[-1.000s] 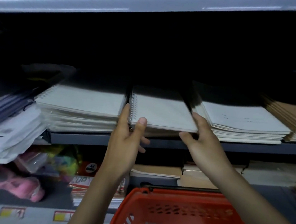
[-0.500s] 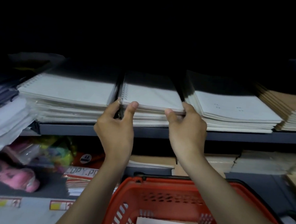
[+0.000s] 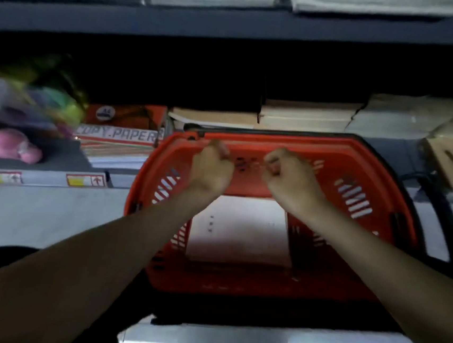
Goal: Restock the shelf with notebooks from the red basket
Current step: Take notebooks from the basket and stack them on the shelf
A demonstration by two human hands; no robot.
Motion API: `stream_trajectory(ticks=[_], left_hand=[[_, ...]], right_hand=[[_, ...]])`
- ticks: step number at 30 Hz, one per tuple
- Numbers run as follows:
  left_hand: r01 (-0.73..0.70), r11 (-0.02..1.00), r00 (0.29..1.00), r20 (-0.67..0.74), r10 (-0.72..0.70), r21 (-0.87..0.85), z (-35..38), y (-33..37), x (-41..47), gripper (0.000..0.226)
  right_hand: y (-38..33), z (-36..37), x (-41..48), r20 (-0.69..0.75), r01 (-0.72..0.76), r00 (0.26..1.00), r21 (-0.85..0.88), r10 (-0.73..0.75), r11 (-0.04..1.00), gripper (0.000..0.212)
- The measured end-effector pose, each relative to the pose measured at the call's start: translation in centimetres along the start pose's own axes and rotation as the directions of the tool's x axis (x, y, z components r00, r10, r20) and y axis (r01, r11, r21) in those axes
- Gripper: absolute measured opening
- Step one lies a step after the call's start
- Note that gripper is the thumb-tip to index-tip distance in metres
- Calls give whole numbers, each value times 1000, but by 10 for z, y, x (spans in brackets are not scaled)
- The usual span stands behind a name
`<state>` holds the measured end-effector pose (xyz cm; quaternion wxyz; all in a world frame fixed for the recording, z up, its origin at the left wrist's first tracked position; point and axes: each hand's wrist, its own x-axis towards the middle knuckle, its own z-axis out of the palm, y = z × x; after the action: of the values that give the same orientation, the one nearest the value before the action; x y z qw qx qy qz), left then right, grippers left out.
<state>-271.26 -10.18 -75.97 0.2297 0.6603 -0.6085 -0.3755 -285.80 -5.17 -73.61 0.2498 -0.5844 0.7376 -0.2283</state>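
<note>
Two bare forearms come into view, the left from 7 o'clock, the right from 4 o'clock, and no sleeve, watch, band or ring shows anywhere along them. Each narrows to a slim wrist. The left hand point(image 3: 212, 164) and right hand point(image 3: 288, 174), toward 12 o'clock, are small, with rounded knuckles; motion blur softens the fingers, so nails and finer marks cannot be told

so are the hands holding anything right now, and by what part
Nothing. The left hand and right hand are loosely curled and empty above the red basket, clear of the notebook inside it.
</note>
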Motion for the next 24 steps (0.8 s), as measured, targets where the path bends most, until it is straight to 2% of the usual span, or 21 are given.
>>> stream_trajectory(ticks=[2,4,7,9,12,15,16,18,19,21,24], left_hand=[[232,955,953,151,-261,187,24,-55,-11,15],[393,872,841,269,-470,292,32,-93,-30,16],[422,786,687,407,-602,452,37,-122,-39,33],[467,755,650,401,-646,460,42,-123,-35,38],[582,712,661,282,-695,392,46,-116,-28,43],[674,686,664,183,-725,273,45,-112,-20,37],[693,679,650,198,-734,242,45,-108,-17,31],[748,647,593,287,-752,148,47,-98,-9,11],[776,624,562,346,-751,93,46,-90,-7,5],[807,590,534,421,-733,5,44,-75,-2,17],[812,581,540,447,-713,-56,43,-66,-2,18]], right_hand=[[44,21,-7,271,-145,946,-138,178,980,29],[76,39,-15,448,-237,835,-228,318,944,37],[117,62,-27,573,-405,688,-206,446,891,55],[138,75,-36,625,-480,612,-194,485,855,67],[156,87,-40,702,-476,544,-192,459,858,61],[161,93,-37,728,-391,559,-192,398,900,66],[162,96,-38,737,-334,556,-226,385,915,70],[162,100,-43,720,-104,595,-371,357,923,72],[159,100,-44,697,4,643,-419,318,908,70],[148,94,-42,640,110,743,-404,195,908,57],[130,82,-34,619,156,784,-259,41,953,35]])
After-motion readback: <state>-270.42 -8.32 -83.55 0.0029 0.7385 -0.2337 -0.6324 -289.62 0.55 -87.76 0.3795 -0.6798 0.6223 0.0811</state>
